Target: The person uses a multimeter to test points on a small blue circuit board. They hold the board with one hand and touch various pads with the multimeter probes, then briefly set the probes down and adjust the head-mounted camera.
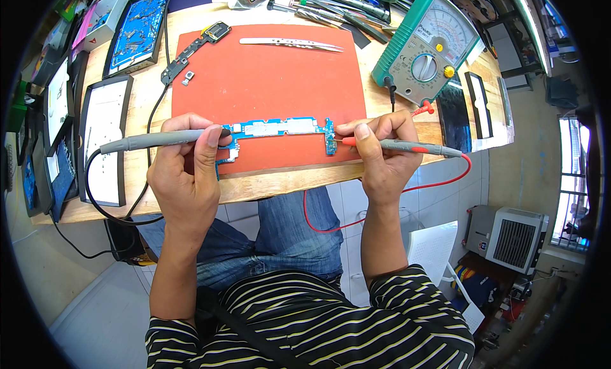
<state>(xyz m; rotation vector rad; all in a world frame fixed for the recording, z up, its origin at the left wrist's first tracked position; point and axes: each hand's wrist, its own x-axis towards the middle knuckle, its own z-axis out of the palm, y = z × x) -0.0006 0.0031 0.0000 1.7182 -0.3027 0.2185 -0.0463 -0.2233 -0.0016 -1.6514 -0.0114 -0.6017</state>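
Green analog meter at bench rear right, beyond red mat. Left hand fingers closed around grey probe; right hand fingers pinching red-tipped probe against blue circuit board.

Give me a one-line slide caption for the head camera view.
Left hand and right hand press black probe and red probe to a blue circuit board on a red mat, beside an analog multimeter.

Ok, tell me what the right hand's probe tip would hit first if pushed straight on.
Probably the blue circuit board: the right hand aims its red-tipped probe leftward at the board's right end, nearly touching, though depth is unclear.
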